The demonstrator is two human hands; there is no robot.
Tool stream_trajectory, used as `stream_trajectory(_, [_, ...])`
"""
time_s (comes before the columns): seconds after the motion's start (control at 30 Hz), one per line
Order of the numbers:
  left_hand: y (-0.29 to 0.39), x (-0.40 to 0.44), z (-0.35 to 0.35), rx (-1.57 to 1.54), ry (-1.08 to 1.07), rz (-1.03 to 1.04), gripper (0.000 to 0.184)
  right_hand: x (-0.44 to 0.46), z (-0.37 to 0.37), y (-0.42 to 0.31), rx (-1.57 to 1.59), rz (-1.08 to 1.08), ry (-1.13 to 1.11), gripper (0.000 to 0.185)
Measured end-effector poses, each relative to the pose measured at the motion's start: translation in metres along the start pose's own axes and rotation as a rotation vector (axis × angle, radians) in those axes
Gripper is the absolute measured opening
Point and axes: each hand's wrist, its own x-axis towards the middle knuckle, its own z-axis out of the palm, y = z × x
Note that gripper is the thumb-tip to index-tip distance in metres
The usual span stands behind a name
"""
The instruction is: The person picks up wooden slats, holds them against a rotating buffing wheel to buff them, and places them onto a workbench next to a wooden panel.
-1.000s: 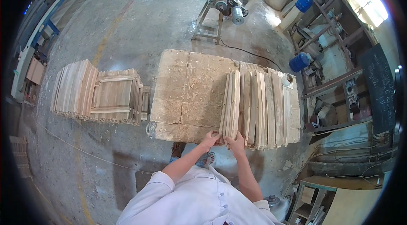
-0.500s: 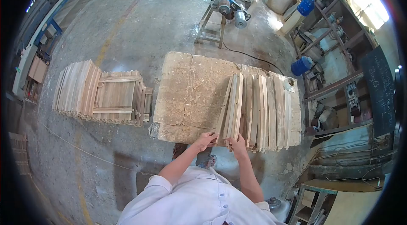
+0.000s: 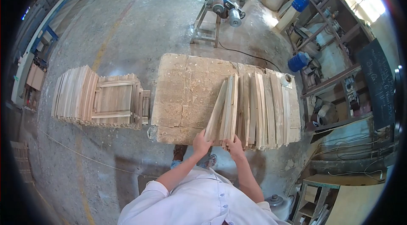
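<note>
A cardboard-covered table (image 3: 174,93) stands in front of me, with a row of long wooden strips (image 3: 258,106) across its right half. My left hand (image 3: 202,143) is closed round the near end of one wooden strip (image 3: 216,112), which leans away to the left of the row. Just to the right, my right hand (image 3: 234,145) grips the near ends of the strips at the row's left side. The far end of the leaning strip is close to the other strips.
Stacked wooden pieces (image 3: 74,93) stand on the left, beside a pile of wooden frames (image 3: 113,98). A machine on a stand (image 3: 218,4) is beyond the table. Shelving (image 3: 330,85) and a blackboard (image 3: 376,83) are at the right. A cup (image 3: 286,79) sits at the table's far right.
My left hand has moved left with one strip, whose near end has swung away from the row. My right hand has stayed at the strips' near ends.
</note>
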Motion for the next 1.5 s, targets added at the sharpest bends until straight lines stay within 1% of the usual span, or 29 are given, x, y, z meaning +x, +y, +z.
stream_trajectory(0.1, [-0.001, 0.002, 0.014, -0.103, 0.044, -0.005, 0.058, 0.0, 0.007, 0.005, -0.043, -0.021, 0.037, 0.043])
stream_trajectory(0.2, [-0.001, 0.005, 0.024, -0.294, 0.039, -0.046, 0.052, 0.001, 0.009, 0.008, -0.081, -0.065, 0.061, 0.045])
stream_trajectory(0.3, [0.009, 0.007, 0.029, -0.482, -0.096, -0.175, 0.042, 0.006, 0.007, 0.014, -0.135, -0.134, 0.084, 0.043])
stream_trajectory(0.4, [0.025, 0.01, 0.033, -0.536, -0.043, -0.204, 0.041, 0.001, 0.004, 0.006, -0.223, -0.149, 0.099, 0.041])
stream_trajectory(0.47, [0.032, 0.013, 0.033, -0.593, -0.111, -0.206, 0.046, -0.007, 0.006, -0.002, -0.244, -0.152, 0.105, 0.039])
stream_trajectory(0.5, [0.031, 0.013, 0.036, -0.621, -0.145, -0.209, 0.049, -0.008, 0.004, -0.002, -0.273, -0.143, 0.106, 0.042])
stream_trajectory(0.57, [0.03, 0.015, 0.043, -0.583, -0.166, -0.183, 0.053, -0.01, 0.0, -0.005, -0.331, -0.128, 0.11, 0.048])
stream_trajectory(0.6, [0.031, 0.016, 0.044, -0.563, -0.178, -0.169, 0.056, -0.011, -0.002, -0.008, -0.359, -0.127, 0.107, 0.046])
stream_trajectory(0.67, [0.031, 0.015, 0.045, -0.642, -0.221, -0.237, 0.059, -0.013, -0.005, -0.013, -0.417, -0.121, 0.101, 0.043])
stream_trajectory(0.8, [0.029, 0.016, 0.049, -0.759, -0.24, -0.294, 0.063, -0.019, -0.009, -0.017, -0.373, -0.156, 0.109, 0.038])
stream_trajectory(0.87, [0.026, 0.02, 0.048, -0.705, -0.296, -0.314, 0.068, -0.02, -0.007, -0.017, -0.317, -0.193, 0.147, 0.034])
stream_trajectory(0.9, [0.026, 0.022, 0.047, -0.68, -0.321, -0.324, 0.071, -0.019, -0.007, -0.02, -0.347, -0.187, 0.184, 0.034])
stream_trajectory(0.97, [0.025, 0.021, 0.044, -0.634, -0.247, -0.287, 0.067, -0.02, -0.01, -0.025, -0.405, -0.171, 0.259, 0.035])
stream_trajectory(1.0, [0.025, 0.022, 0.043, -0.611, -0.213, -0.266, 0.065, -0.017, -0.012, -0.022, -0.268, -0.194, 0.275, 0.034])
stream_trajectory(1.07, [0.006, 0.029, 0.051, -0.541, -0.176, -0.219, 0.066, -0.011, -0.018, -0.017, 0.007, -0.241, 0.306, 0.033])
stream_trajectory(1.1, [-0.002, 0.031, 0.052, -0.505, -0.157, -0.197, 0.067, -0.015, -0.02, -0.022, -0.052, -0.23, 0.32, 0.035])
stream_trajectory(1.17, [0.006, 0.031, 0.042, -0.466, -0.141, -0.179, 0.069, -0.026, -0.02, -0.038, -0.168, -0.211, 0.347, 0.039])
stream_trajectory(1.27, [0.014, 0.028, 0.037, -0.49, -0.166, -0.213, 0.07, -0.028, -0.009, -0.027, -0.414, -0.407, 0.48, 0.044])
stream_trajectory(1.37, [0.03, 0.023, 0.03, -0.493, -0.169, -0.227, 0.067, -0.028, 0.0, -0.015, -0.688, -0.668, 0.572, 0.046])
stream_trajectory(1.47, [0.03, 0.023, 0.032, -0.439, -0.187, -0.221, 0.066, -0.032, 0.007, -0.012, -0.79, -0.752, 0.611, 0.047])
stream_trajectory(1.5, [0.03, 0.024, 0.034, -0.417, -0.2, -0.218, 0.066, -0.035, 0.01, -0.015, -0.839, -0.695, 0.598, 0.048])
